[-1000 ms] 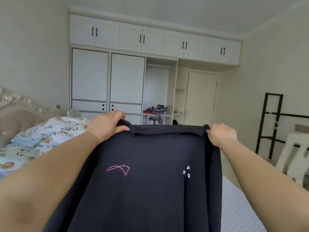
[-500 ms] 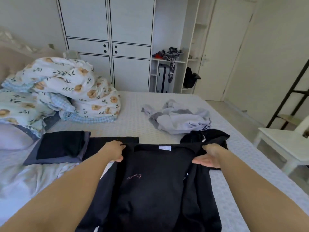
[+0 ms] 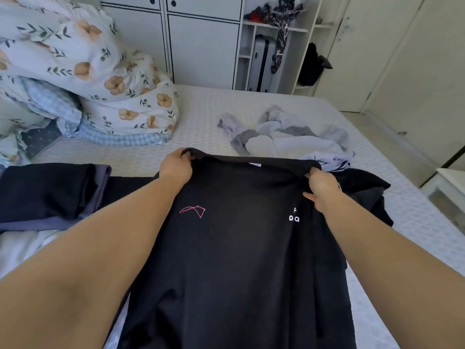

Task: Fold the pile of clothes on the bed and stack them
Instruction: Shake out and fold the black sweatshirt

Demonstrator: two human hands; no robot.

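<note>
You have the black top [image 3: 239,248] pinched at its two shoulder corners, your left hand [image 3: 176,167] curled over the near-left corner and your right hand [image 3: 322,185] gripping the other, the two held well apart so the collar edge runs taut between them and the body hangs flat toward you; that spread looks meant to square the garment before you lay it on the bed [image 3: 201,122] for folding. The folded dark stack [image 3: 50,192] sits just to your left, close enough to receive the next piece, while the unfolded pale grey clothes [image 3: 289,137] lie crumpled beyond your right hand, apparently waiting their turn. The floral duvet [image 3: 88,66] is heaped out of the way at the far left. You cannot see the top's hem, cut off at the bottom edge, nor its sleeves clearly; dark cloth [image 3: 364,192] bunched behind your right wrist may be a sleeve or another garment
</note>
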